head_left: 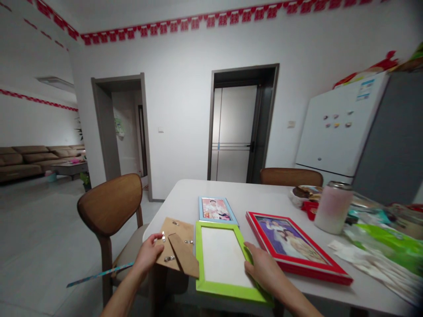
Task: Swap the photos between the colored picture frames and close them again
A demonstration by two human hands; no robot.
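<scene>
My left hand (150, 253) grips the left edge of a brown backing board (185, 233), with its fingertips near a metal clip. The board has several metal clips and a slanting stand flap. To its right is a lime-green picture frame (233, 290) with a plain white panel inside. My right hand (262, 268) holds that frame's right edge, the fingers partly hidden by it. A light-blue picture frame (216, 209) with a photo lies just beyond. To the right of my right hand, a red picture frame (297, 246) with a photo of people lies on the table.
The white table (264, 198) has a pink-and-white bottle (333, 207), a green plastic pack (390, 246) and a pale cloth (373, 268) at right. A wooden chair (112, 202) stands at left; another chair (291, 176) is at the far side, near a white fridge (337, 127).
</scene>
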